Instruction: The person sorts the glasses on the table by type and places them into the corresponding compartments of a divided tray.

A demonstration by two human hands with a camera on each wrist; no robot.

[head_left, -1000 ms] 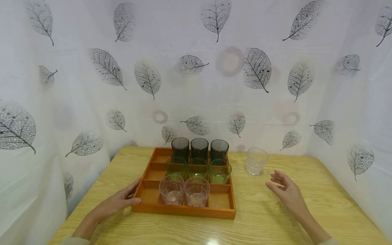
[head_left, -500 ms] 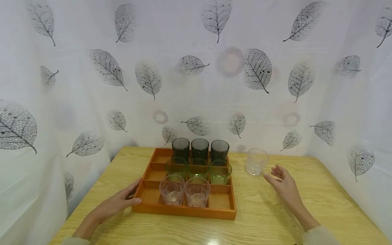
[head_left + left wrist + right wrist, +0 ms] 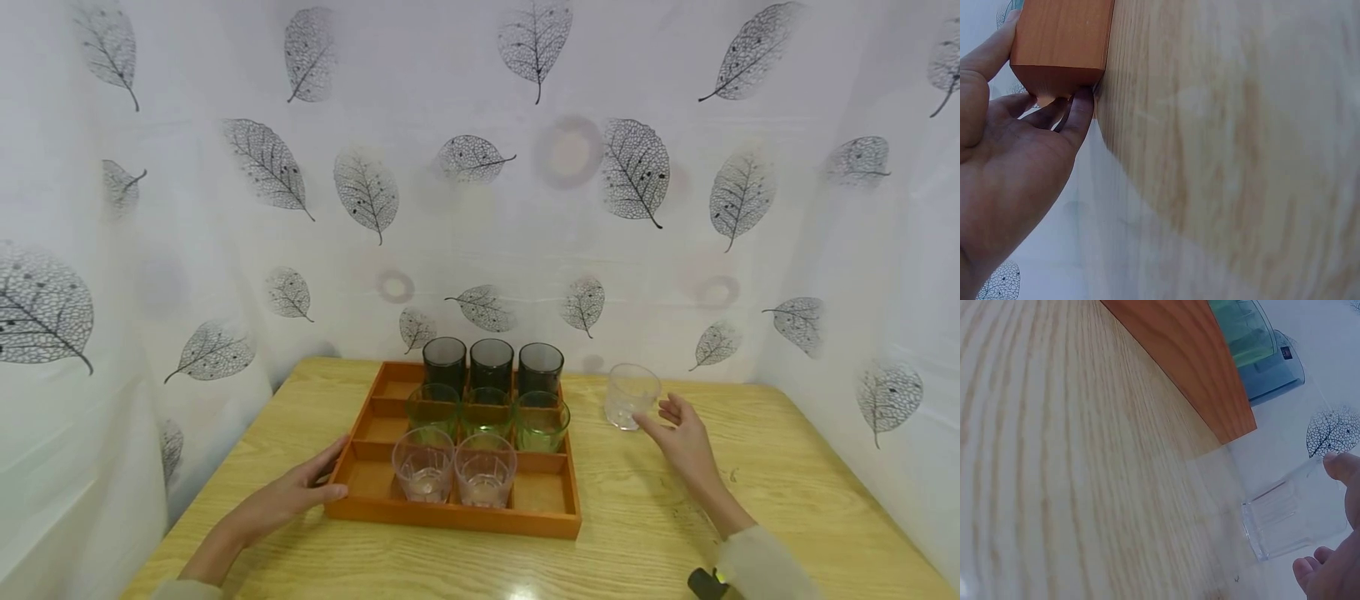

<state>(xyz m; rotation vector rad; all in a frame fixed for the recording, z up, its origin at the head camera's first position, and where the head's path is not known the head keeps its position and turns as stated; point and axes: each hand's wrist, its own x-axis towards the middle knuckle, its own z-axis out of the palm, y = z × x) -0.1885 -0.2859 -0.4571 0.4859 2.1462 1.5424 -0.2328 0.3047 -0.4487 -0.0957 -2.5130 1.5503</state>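
An orange-brown wooden tray (image 3: 450, 514) with compartments stands on the table. My left hand (image 3: 288, 493) holds its front left corner; in the left wrist view the thumb lies on one face of the tray (image 3: 1063, 37) and the fingers bend against another. To the tray's right, a clear drinking glass (image 3: 630, 396) stands upright on the table. My right hand (image 3: 686, 442) is beside this glass, thumb and fingers spread. In the right wrist view the thumb overlaps the rim end of the glass (image 3: 1294, 512); whether it touches cannot be told.
In the tray stand three dark grey glasses (image 3: 491, 367) at the back, three green glasses (image 3: 540, 421) in the middle row and two clear glasses (image 3: 423, 467) in front. A leaf-print curtain (image 3: 480, 233) hangs behind the table (image 3: 420, 567). A small black object (image 3: 707, 583) is at my right sleeve.
My right hand has moved left and away from me, up to the clear glass on the table. My left hand has stayed at the tray's corner, and the glasses have not moved.
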